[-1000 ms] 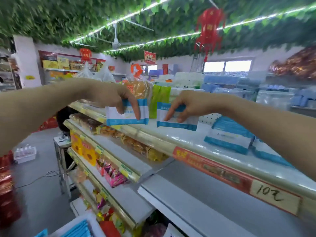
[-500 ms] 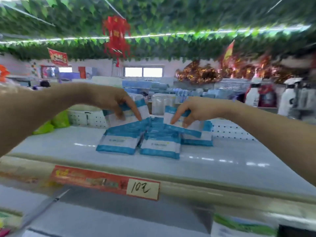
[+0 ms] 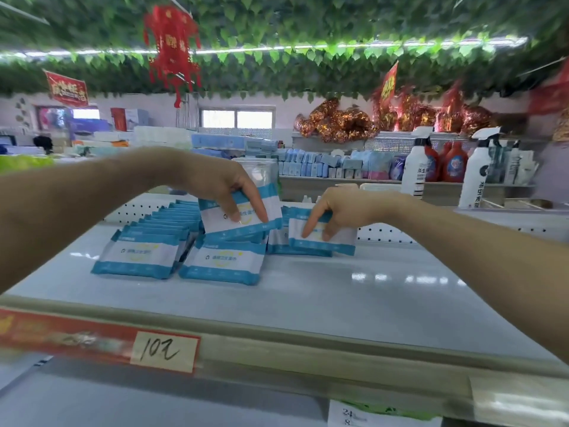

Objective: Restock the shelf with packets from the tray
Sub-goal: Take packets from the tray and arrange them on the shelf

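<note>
Nearest us ran the front rail with its red strip and a handwritten price tag (image 3: 164,352). Behind it, on the pale glossy shelf (image 3: 354,297), white packets with blue bands top and bottom lay overlapped in a left row (image 3: 138,257) and a middle row (image 3: 223,263), both running toward the back. Over the middle row our left hand (image 3: 228,186) had its grip clamped on the left packet (image 3: 212,218), fingers across its face, and the packet was tilted and raised above the ones beneath. Just beside it our right hand (image 3: 341,208) pinched the right packet (image 3: 338,237) from above. That packet stood nearly upright on a third stack that crowded under it. Behind the rows stood a perforated back panel (image 3: 385,234). Farther off were two white spray bottles (image 3: 415,167), red detergent bottles (image 3: 452,163) and shelves of pale blue boxes (image 3: 308,164). A red ornament (image 3: 172,47) hung from a ceiling of green leaves (image 3: 308,26).
</note>
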### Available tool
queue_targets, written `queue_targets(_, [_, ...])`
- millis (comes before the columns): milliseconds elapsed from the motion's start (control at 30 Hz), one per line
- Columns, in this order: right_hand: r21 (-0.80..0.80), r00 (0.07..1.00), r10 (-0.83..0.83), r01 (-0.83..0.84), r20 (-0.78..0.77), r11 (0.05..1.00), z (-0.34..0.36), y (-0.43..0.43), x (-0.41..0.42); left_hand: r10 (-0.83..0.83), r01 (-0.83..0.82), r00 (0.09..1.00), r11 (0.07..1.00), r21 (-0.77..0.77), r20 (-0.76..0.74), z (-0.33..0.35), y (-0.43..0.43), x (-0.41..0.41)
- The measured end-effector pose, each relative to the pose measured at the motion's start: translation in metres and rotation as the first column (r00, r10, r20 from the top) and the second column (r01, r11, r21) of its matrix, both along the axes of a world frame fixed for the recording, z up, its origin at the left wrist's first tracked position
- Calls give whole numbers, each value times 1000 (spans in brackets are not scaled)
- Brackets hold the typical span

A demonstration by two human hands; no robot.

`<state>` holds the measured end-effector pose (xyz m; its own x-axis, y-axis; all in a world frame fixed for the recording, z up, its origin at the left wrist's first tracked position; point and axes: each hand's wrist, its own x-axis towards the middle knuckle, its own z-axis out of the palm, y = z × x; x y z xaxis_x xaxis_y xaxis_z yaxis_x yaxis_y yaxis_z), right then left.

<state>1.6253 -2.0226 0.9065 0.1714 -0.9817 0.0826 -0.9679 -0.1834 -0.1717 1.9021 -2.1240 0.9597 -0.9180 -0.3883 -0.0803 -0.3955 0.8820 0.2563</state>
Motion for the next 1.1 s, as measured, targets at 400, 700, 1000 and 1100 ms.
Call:
queue_targets(400, [84,987,156,-160,44,984,-18,-47,10,72,-70,996,996,48,-52,-9,-10,12])
queue_targets(700, [-106,998,62,-65,-34,992,13,-39,-16,-12,17,998,997,79,-69,-15,-7,-17])
queue_targets(1000, [-216,995,-61,43,-80,975,33,-12,-53,-165,172,983,981,95,-78,-24,-4,-91])
queue_targets(1100, [-216,993,-89,70,-79,974,31,-2,-66,-227,226,973,973,32,28,-33,-7,-113])
